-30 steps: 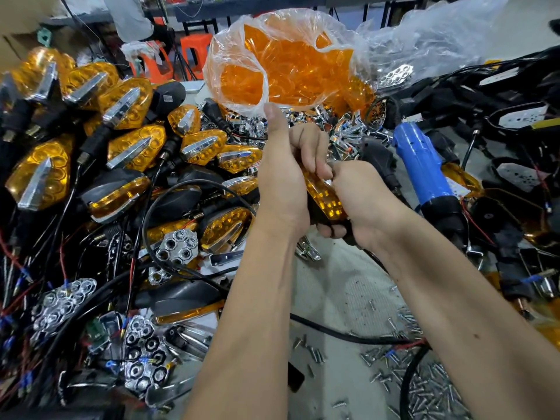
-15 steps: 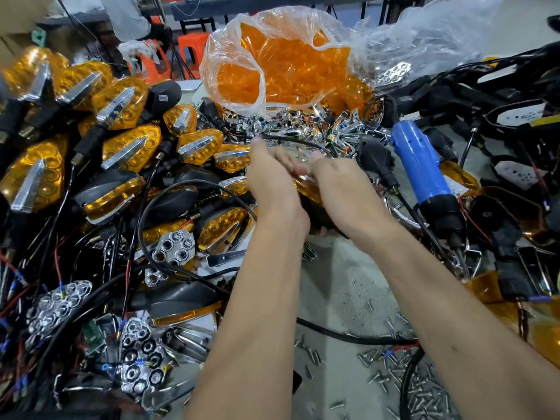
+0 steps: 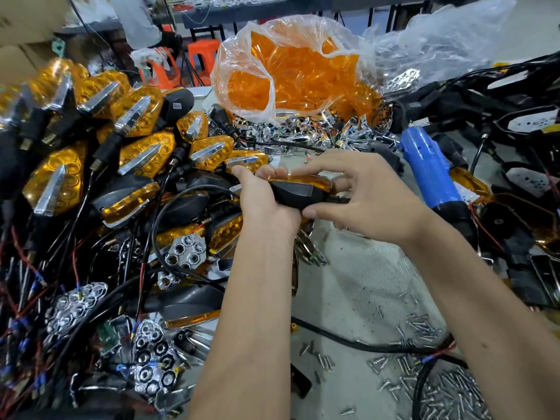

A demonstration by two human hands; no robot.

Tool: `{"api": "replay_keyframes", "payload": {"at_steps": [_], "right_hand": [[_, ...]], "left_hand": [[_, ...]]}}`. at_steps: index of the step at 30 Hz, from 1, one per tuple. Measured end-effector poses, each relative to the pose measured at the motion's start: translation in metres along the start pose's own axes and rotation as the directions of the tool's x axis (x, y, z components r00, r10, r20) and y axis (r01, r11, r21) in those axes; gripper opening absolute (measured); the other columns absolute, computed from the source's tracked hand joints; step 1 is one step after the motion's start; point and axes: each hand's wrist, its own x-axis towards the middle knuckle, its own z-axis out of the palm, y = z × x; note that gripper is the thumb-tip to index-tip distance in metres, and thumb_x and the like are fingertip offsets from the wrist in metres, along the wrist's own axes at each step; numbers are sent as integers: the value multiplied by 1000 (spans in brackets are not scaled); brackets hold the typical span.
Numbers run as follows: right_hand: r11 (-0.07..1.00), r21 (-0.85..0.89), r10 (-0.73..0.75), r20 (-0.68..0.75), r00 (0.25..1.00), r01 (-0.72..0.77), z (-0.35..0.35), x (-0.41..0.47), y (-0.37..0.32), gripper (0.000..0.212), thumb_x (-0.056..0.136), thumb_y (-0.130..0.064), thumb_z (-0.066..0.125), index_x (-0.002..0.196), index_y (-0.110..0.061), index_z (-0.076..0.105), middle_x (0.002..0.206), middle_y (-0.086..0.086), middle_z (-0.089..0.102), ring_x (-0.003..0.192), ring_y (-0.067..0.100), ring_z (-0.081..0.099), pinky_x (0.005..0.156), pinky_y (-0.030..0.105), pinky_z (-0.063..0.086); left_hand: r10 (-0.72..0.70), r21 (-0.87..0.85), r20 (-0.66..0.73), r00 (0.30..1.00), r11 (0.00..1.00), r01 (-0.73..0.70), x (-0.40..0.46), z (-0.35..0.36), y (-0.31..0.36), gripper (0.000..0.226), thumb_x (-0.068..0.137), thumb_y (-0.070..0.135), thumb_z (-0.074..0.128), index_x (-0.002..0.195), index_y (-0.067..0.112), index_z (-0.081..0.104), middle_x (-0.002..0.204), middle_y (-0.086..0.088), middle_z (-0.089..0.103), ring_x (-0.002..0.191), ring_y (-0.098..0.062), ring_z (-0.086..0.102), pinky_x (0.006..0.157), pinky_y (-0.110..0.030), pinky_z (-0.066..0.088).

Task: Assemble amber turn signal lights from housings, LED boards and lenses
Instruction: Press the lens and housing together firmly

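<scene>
A turn signal (image 3: 298,192) with a black housing and an amber lens on top lies level between both hands at the middle of the view. My left hand (image 3: 260,201) grips its left end, fingers curled over the lens. My right hand (image 3: 363,195) holds its right end, thumb under the housing and fingers across the lens. A clear bag of amber lenses (image 3: 291,71) stands behind the hands. Chrome reflector boards with wires (image 3: 75,307) lie at the lower left.
A pile of finished amber signals (image 3: 142,159) fills the left side. A blue electric screwdriver (image 3: 433,177) lies to the right, with black housings (image 3: 515,122) beyond it. Loose screws (image 3: 439,386) cover the lower right of the table. Chrome trim pieces (image 3: 303,131) are heaped behind.
The signal was held upright with its lens facing me; both hands have turned it level, so that the black housing faces me, and moved it slightly away.
</scene>
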Motion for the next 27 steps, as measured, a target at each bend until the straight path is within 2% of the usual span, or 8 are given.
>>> {"api": "replay_keyframes", "payload": {"at_steps": [3, 5, 7, 9, 12, 15, 22, 27], "right_hand": [[992, 105, 68, -50, 996, -63, 1, -2, 2, 52, 79, -5, 87, 126, -25, 74, 117, -16, 72, 80, 9, 73, 60, 19, 57], [985, 156, 85, -29, 996, -79, -1, -4, 2, 52, 81, -6, 86, 128, -25, 74, 115, -15, 75, 64, 13, 69, 54, 28, 58], [970, 227, 84, 7, 996, -83, -1, -4, 0, 53, 82, -5, 86, 130, -24, 73, 106, -15, 78, 62, 19, 72, 52, 30, 58], [955, 285, 78, 30, 997, -83, 2, -3, -2, 52, 82, -4, 86, 129, -23, 73, 95, -14, 79, 60, 23, 73, 52, 29, 58], [936, 342, 86, 19, 996, -87, 7, -3, -5, 49, 81, 0, 85, 123, -24, 75, 92, 1, 76, 57, 26, 71, 52, 32, 58], [938, 334, 94, 12, 996, -92, 8, -4, -6, 46, 84, 1, 82, 123, -21, 75, 84, -6, 76, 54, 23, 67, 50, 33, 57], [939, 320, 127, 13, 992, -124, 17, -4, -11, 42, 87, 3, 78, 125, -15, 73, 75, -16, 73, 46, 17, 60, 42, 27, 51], [959, 258, 119, 13, 993, -119, 16, -5, -8, 43, 89, -1, 78, 130, -12, 70, 66, -21, 71, 44, 17, 59, 40, 27, 50]], "left_hand": [[253, 129, 4, 968, 959, -251, 1, -1, -3, 69, 106, 63, 27, 60, 16, 49, 58, 1, 61, 58, -15, 64, 74, -33, 57], [548, 303, 32, 836, 791, -531, 1, -2, -6, 67, 110, 54, 26, 60, 16, 50, 59, 2, 59, 61, -13, 60, 74, -28, 51], [742, 360, 106, 661, 591, -722, 1, -3, -7, 66, 112, 46, 27, 57, 17, 50, 55, 6, 55, 57, -11, 56, 68, -20, 47], [816, 354, 111, 567, 501, -790, -1, -4, -7, 66, 110, 44, 30, 53, 20, 50, 51, 6, 54, 54, -13, 53, 65, -21, 46], [848, 362, 99, 520, 456, -813, -5, -5, -9, 65, 108, 42, 34, 50, 21, 51, 51, -1, 56, 55, -17, 55, 68, -23, 46], [848, 369, 123, 515, 442, -817, -5, -4, -11, 66, 108, 41, 35, 44, 31, 47, 47, 7, 50, 51, -14, 51, 64, -21, 44], [736, 382, 148, 661, 574, -725, 3, -5, 2, 78, 111, 44, 35, 34, 29, 39, 43, 14, 37, 48, -8, 38, 68, -32, 37], [737, 437, 78, 672, 580, -687, 3, -5, -2, 81, 110, 46, 36, 31, 28, 43, 39, 13, 42, 44, -3, 43, 59, -16, 40]]}}
